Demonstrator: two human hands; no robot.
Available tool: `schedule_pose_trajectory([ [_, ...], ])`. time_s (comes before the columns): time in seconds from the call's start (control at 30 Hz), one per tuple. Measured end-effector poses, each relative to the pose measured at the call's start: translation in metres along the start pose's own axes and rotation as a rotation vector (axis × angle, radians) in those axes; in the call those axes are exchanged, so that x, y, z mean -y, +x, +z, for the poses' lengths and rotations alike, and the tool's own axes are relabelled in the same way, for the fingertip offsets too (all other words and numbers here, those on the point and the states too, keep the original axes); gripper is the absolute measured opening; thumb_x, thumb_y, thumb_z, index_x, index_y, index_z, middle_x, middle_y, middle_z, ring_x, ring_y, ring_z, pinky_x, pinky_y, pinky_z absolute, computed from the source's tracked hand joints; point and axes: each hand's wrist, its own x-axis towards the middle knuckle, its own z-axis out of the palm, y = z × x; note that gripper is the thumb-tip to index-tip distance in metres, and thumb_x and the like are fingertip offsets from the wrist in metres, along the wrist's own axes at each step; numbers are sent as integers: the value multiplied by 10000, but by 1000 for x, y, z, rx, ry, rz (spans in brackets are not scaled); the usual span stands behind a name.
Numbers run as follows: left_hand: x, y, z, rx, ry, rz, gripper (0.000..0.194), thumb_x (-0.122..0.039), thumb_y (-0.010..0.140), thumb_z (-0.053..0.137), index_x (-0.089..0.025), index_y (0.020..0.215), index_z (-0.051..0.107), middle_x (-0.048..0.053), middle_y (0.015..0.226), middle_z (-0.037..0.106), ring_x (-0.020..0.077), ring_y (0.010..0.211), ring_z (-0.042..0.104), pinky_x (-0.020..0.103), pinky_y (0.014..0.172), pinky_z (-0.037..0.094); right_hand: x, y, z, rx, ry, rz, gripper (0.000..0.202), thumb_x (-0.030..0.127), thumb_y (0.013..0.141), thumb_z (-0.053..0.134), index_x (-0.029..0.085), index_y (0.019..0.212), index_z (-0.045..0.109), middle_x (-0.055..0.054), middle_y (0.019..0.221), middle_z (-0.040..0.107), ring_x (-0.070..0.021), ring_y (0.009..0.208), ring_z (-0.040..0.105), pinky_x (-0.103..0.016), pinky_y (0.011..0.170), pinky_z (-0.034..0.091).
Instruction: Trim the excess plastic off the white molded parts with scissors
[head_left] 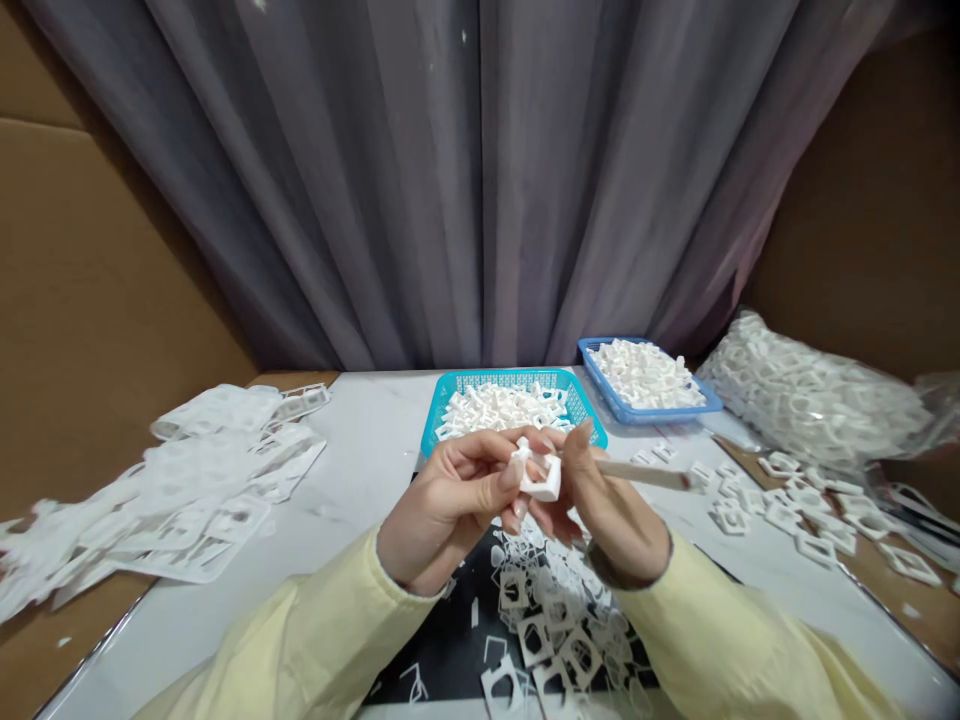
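Up close, the left hand [450, 500] pinches a small white square frame [541, 478] above the table [375, 440], thumb and fingertips closed on its edge, while the right hand [607, 520] grips a thin stick-like tool [645, 473] whose working end I cannot see. To do this cleanly, I judge the frame should stay pinched at its corners over the pile of trimmed scraps [555, 620], with short, controlled strokes. Behind them sits a teal basket [442, 410] of finished pieces.

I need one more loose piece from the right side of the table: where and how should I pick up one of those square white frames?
Take a white frame lying flat and apart from the others. Come from above and pinch one side bar through its open centre; its thin edges offer little from the side.
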Motion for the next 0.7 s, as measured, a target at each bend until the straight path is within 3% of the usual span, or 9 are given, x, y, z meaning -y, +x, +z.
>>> schedule_pose_trajectory([
  [0.17, -9, -8, 3, -86, -239, -201, 108, -13, 674, 703, -38, 779, 706, 14, 657, 614, 11, 490, 553, 38, 487, 485, 20, -6, -22, -275, -125, -70, 740, 693, 846, 118, 191, 1085, 605, 6, 562, 519, -81, 406, 364, -224, 389, 292],
  [0.37, -12, -11, -1, -39, -405, -385, 176, 37, 752, 589, 2, 880, 704, 47, 639, 605, 36, 527, 602, 50, 547, 520, 41, -20, -31, -378, -98, -181, 258, 404, 838, 578, 217, 1016, 583, -2, 646, 630, -102, 461, 518, -212, 378, 392],
  [0.43, -9, -11, -1, -46, -345, -363, 132, 16, 744, 620, -11, 827, 718, 47, 655, 625, 27, 517, 585, 49, 538, 513, 46, -25, -28, -385, -77, -186, 172, 353, 820, 615, 225, 922, 561, -9, 667, 656, -122, 498, 574, -203, 374, 420],
  [0.6, -6, -11, 5, -116, 19, -245, 37, -108, 714, 709, -95, 710, 743, 64, 1000, 679, -1, 557, 556, 49, 551, 488, 57, -38, -22, -378, -158, -211, 165, 316, 773, 669, 205, 708, 567, -14, 620, 673, -128, 434, 583, -211, 338, 461],
  [0.7, -7, -12, 8, -126, 124, -256, 50, -144, 709, 720, -118, 736, 753, 48, 919, 692, -1, 543, 544, 44, 520, 463, 63, -43, -20, -369, -302, -244, 117, 269, 699, 737, 218, 641, 649, -4, 550, 657, -122, 431, 589, -192, 362, 475],
])
